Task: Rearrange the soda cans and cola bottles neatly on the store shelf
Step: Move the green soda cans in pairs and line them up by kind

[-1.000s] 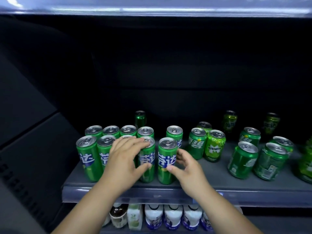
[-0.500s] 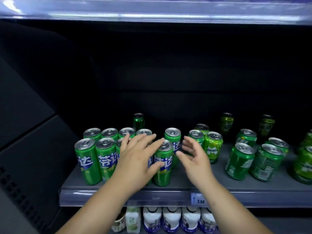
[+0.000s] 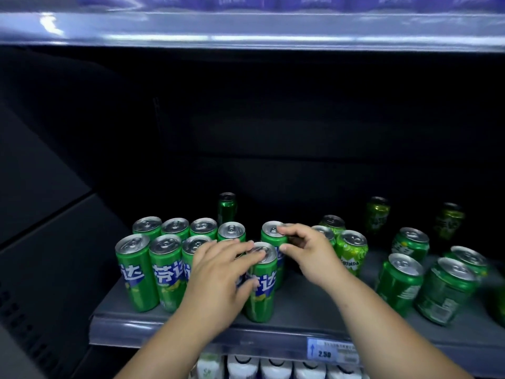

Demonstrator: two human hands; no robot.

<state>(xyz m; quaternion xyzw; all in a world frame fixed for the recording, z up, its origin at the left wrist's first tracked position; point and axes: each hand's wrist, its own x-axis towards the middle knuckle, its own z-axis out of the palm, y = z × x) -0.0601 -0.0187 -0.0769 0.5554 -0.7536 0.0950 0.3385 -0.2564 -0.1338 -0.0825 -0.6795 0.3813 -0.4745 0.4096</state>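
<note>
front can: tall slim green aluminium soda can with blue-and-white label (image 3: 261, 280), upright near the front edge of the grey metal shelf (image 3: 314, 305), at the right end of the front row
left hand: left hand (image 3: 218, 277) lies over the cans to the left of it, fingers reaching onto the lid, thumb against the side wall; looks like a loose wrap, not a firm clamp
right hand: right hand (image 3: 308, 253) pinches the rim of the second tall green can (image 3: 273, 236) just behind the front can, thumb low, fingers over the top
handling: judged full, so moderately heavy and stiff at the rims; thin side wall dents if squeezed; smooth painted metal, likely slick (worse if chilled)
hold point: mid-body wrap, or fingertips on the rolled top rim; tall narrow shape tips easily, so slide it rather than push high up
neighbours: packed block of matching tall green cans (image 3: 164, 253) on the left, touching; short stubby green cans (image 3: 401, 283) on the right, loosely scattered, well apart
risk: a knock topples adjacent cans domino-style
</note>
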